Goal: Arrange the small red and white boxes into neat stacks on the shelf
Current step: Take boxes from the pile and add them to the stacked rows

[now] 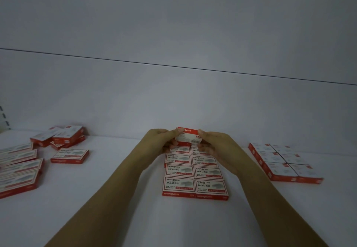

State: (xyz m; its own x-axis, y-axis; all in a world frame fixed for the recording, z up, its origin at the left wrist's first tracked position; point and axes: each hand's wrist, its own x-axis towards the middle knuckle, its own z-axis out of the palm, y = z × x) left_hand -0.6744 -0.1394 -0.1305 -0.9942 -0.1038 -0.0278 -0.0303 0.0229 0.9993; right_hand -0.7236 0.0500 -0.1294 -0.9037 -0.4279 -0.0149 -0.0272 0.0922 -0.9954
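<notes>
Box (189, 135), long axis left-right, red edge up

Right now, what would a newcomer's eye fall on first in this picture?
At the centre, the left hand and the right hand pinch one small red and white box by its ends, above the far end of a neat two-column grid of boxes on the white shelf. After that, the untidy heap of boxes at the far left stands out against the tidy block on the right.
</notes>
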